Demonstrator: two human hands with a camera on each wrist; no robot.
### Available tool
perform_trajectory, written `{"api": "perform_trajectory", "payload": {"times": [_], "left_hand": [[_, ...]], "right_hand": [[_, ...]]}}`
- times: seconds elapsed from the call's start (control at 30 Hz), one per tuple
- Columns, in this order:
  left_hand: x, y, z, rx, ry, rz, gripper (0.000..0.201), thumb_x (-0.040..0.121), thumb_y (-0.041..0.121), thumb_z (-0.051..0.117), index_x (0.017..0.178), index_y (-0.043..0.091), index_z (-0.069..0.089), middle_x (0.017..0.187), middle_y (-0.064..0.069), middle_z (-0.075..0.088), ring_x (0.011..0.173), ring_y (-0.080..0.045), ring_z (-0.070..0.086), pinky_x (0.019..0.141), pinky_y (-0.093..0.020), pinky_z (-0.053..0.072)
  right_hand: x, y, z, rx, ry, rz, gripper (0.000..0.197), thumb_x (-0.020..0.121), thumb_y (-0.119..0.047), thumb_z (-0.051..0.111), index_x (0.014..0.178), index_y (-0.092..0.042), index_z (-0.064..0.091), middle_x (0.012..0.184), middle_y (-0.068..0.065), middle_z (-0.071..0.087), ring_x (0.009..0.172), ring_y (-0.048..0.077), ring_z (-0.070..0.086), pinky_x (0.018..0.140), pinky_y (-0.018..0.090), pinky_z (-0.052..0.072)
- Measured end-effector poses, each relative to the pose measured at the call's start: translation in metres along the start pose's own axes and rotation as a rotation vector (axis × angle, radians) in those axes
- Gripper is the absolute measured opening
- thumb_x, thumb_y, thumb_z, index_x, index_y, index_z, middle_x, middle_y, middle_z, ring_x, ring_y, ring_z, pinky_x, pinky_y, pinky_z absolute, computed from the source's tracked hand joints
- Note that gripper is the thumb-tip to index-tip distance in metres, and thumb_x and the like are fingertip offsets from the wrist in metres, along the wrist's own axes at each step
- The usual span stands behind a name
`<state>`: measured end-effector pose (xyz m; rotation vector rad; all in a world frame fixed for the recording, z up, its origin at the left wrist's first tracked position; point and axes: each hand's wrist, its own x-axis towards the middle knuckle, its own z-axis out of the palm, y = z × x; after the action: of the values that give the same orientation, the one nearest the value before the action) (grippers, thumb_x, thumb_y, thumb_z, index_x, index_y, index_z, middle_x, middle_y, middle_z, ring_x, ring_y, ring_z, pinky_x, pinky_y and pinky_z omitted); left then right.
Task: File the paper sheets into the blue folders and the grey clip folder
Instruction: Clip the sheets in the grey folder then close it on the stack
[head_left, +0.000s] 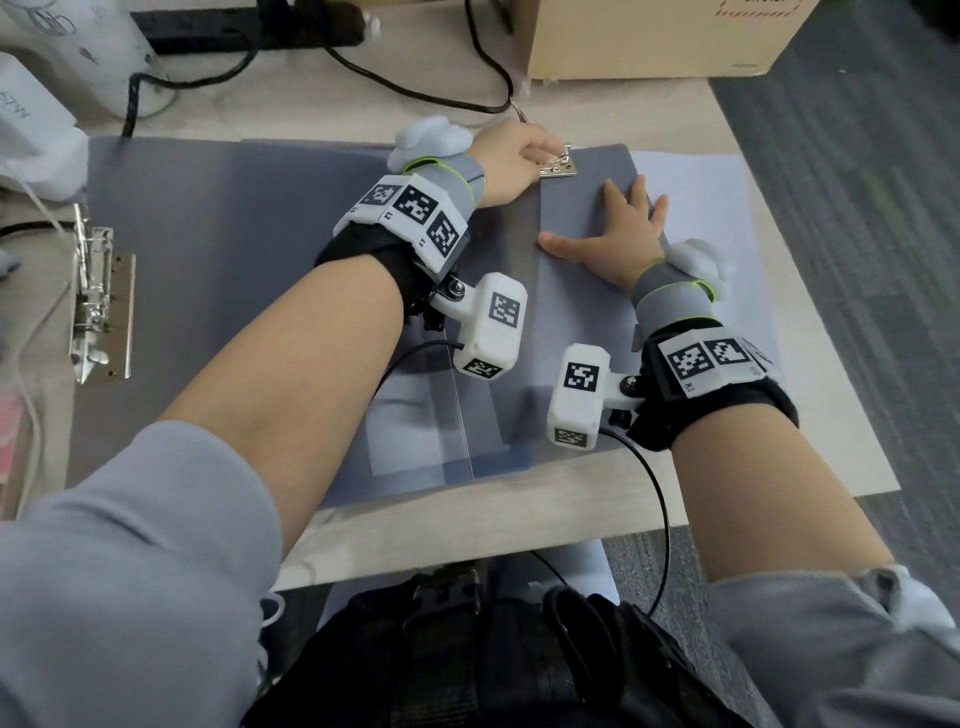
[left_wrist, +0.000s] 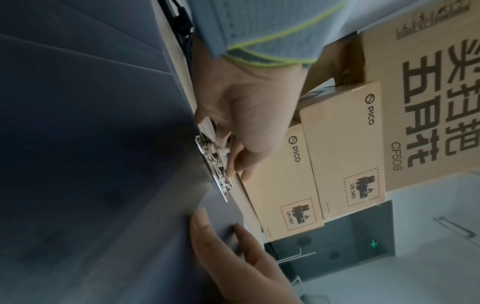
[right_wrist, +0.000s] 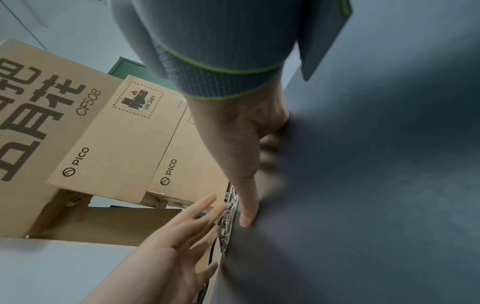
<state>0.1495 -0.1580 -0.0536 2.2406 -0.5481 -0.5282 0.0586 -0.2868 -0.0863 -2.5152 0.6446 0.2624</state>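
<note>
The grey clip folder (head_left: 234, 234) lies open across the desk, with a large metal clip (head_left: 96, 306) at its left edge. My left hand (head_left: 519, 156) reaches to the small metal clip (head_left: 560, 167) at the top of the right panel; its fingers look fairly straight, tips on the clip (left_wrist: 215, 166). A thin wire lever (head_left: 519, 111) stands up behind that hand. My right hand (head_left: 618, 234) presses flat, fingers spread, on the grey right panel. A white paper sheet (head_left: 737, 270) pokes out from under that panel. A bluish folder (head_left: 498, 457) lies beneath, near the front.
Cardboard boxes (head_left: 649, 36) stand behind the folder, close to the clip. Black cables (head_left: 415, 88) and a power strip (head_left: 249, 26) run along the back, beside white gear (head_left: 78, 52). The desk's front edge (head_left: 467, 514) is near; carpet (head_left: 857, 208) lies to the right.
</note>
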Motion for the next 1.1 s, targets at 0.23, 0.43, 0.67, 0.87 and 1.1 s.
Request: {"api": "perform_trajectory", "payload": {"times": [0.23,0.43,0.67,0.87,1.1], "left_hand": [[-0.027,-0.004,0.001,-0.047,0.092,0.021,0.049,0.082,-0.008,0.038,0.117,0.017,0.062,0.125,-0.006,0.062,0.122,-0.017,0.054,0.07,-0.01,0.039],[-0.062,-0.012,0.02,-0.057,0.121,0.006,0.039,0.083,-0.002,0.047,0.112,0.016,0.066,0.109,-0.004,0.067,0.108,-0.014,0.059,0.07,-0.01,0.039],[-0.086,-0.016,0.043,-0.032,0.135,-0.011,0.035,0.085,-0.001,0.052,0.115,0.011,0.065,0.118,-0.007,0.067,0.096,-0.006,0.054,0.077,-0.006,0.039],[-0.089,-0.009,0.054,-0.04,0.208,-0.063,0.034,0.084,0.003,0.055,0.115,0.012,0.065,0.118,-0.006,0.067,0.095,-0.009,0.056,0.064,-0.011,0.042],[-0.062,-0.001,0.047,0.081,0.368,-0.2,0.051,0.084,0.013,0.054,0.134,0.016,0.048,0.136,-0.004,0.054,0.124,-0.023,0.051,0.105,-0.026,0.038]], "right_hand": [[-0.031,0.017,-0.004,0.11,0.11,0.004,0.082,0.069,-0.054,0.073,0.133,-0.011,0.044,0.148,0.011,0.034,0.14,0.03,0.027,0.115,0.047,0.022],[-0.062,0.036,-0.012,0.138,0.181,0.119,0.077,0.075,-0.041,0.074,0.137,-0.01,0.039,0.139,0.013,0.039,0.131,0.033,0.032,0.106,0.034,0.029],[-0.084,0.051,-0.014,0.385,0.181,0.085,0.077,0.071,-0.031,0.079,0.137,-0.018,0.043,0.14,0.008,0.046,0.132,0.028,0.04,0.109,0.039,0.036],[-0.092,0.064,-0.011,0.408,0.175,0.024,0.067,0.072,-0.028,0.078,0.131,-0.018,0.049,0.138,0.008,0.046,0.13,0.027,0.041,0.107,0.038,0.038],[-0.075,0.058,-0.02,0.27,0.133,-0.042,0.06,0.076,-0.028,0.074,0.131,-0.017,0.051,0.135,0.005,0.049,0.131,0.027,0.035,0.105,0.036,0.037]]}}
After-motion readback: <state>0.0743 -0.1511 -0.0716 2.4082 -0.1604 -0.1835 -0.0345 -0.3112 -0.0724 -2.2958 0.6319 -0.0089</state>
